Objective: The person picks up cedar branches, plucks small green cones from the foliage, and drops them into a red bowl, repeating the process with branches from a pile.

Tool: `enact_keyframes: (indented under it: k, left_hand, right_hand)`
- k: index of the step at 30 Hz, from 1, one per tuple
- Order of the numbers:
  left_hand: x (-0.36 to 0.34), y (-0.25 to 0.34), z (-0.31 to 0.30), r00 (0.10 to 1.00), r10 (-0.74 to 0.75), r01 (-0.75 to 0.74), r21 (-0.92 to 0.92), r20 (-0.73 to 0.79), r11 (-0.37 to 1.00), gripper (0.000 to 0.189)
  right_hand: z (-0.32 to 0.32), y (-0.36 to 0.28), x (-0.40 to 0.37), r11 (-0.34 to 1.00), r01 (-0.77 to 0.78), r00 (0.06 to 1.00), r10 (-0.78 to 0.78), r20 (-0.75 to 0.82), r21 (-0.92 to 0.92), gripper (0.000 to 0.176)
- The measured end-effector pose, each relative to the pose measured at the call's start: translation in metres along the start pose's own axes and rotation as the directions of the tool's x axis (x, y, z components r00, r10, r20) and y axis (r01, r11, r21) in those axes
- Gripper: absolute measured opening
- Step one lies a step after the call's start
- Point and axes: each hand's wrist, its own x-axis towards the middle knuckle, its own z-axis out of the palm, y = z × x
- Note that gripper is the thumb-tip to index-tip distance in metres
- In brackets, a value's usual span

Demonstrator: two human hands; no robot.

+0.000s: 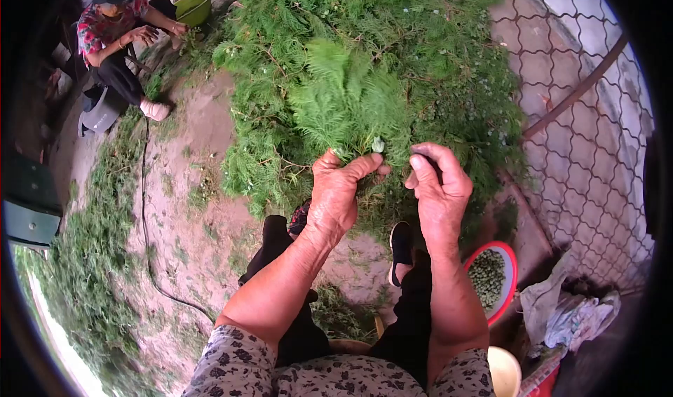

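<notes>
My left hand (340, 186) is closed on the stem end of a leafy green sprig (343, 95), which fans out in front of it. A pale green cone (378, 144) shows on the sprig just beyond my left fingertips. To the right of it, my right hand (442, 186) has its thumb and index finger curled close together; whether something small lies between them is too small to tell. Behind both hands rises a big heap of green branches (449, 60) dotted with small bluish cones.
A red-rimmed bowl (514, 278) of green cones sits at the lower right, beside crumpled plastic bags (575, 316). Wire mesh (568, 116) lies at the right. Another person (116, 39) sits at the upper left near a green basin (193, 8). A black cable (145, 207) crosses the ground.
</notes>
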Motion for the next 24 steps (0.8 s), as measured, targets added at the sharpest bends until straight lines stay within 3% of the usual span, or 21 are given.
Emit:
enact_keyframes:
  k: [3,4,9,11,15,17,18,21,23,24]
  left_hand:
    - [-0.003,-0.011,0.004,0.995,0.076,-0.078,0.03,0.066,0.997,0.017]
    - [-0.004,-0.015,0.005,0.991,0.11,-0.114,0.047,0.081,0.992,0.02]
    - [-0.004,-0.026,0.009,0.987,0.129,-0.143,0.163,0.094,0.976,0.023]
    - [-0.003,-0.03,0.01,0.983,0.141,-0.16,0.181,0.114,0.97,0.023]
    - [0.002,-0.03,0.008,0.993,0.031,-0.05,0.163,0.114,0.985,0.023]
    - [0.004,-0.03,0.006,0.993,-0.006,-0.013,0.162,0.116,0.987,0.023]
    - [0.005,-0.031,0.005,0.992,-0.042,0.022,0.168,0.116,0.986,0.023]
    - [0.005,-0.031,0.011,0.987,-0.092,0.067,0.187,0.13,0.98,0.026]
    - [0.003,-0.032,0.017,0.989,-0.001,-0.026,0.183,0.149,0.983,0.032]
    - [0.001,-0.032,0.019,0.979,-0.003,-0.039,0.201,0.203,0.979,0.041]
  right_hand:
    - [0.008,0.012,0.0,0.994,-0.03,0.995,0.02,0.095,0.103,0.017]
    - [0.009,0.023,0.001,0.996,0.06,0.996,-0.054,0.073,-0.073,0.022]
    - [0.003,0.027,0.004,0.997,-0.017,0.999,0.02,0.041,-0.074,0.021]
    - [-0.003,0.024,0.005,0.979,-0.204,0.972,0.199,0.125,0.028,0.018]
    - [-0.013,0.033,0.007,0.942,-0.306,0.938,0.273,0.215,0.138,0.015]
    - [-0.02,0.032,0.006,0.736,-0.516,0.856,0.468,0.222,0.438,0.015]
    - [-0.025,0.033,0.007,0.622,-0.539,0.835,0.484,0.263,0.568,0.016]
    - [-0.033,0.039,0.008,0.588,-0.489,0.867,0.407,0.286,0.644,0.012]
    - [-0.037,0.039,0.014,0.491,-0.432,0.874,0.434,0.218,0.757,0.01]
    - [-0.039,0.036,0.015,0.509,-0.392,0.893,0.41,0.185,0.767,0.01]
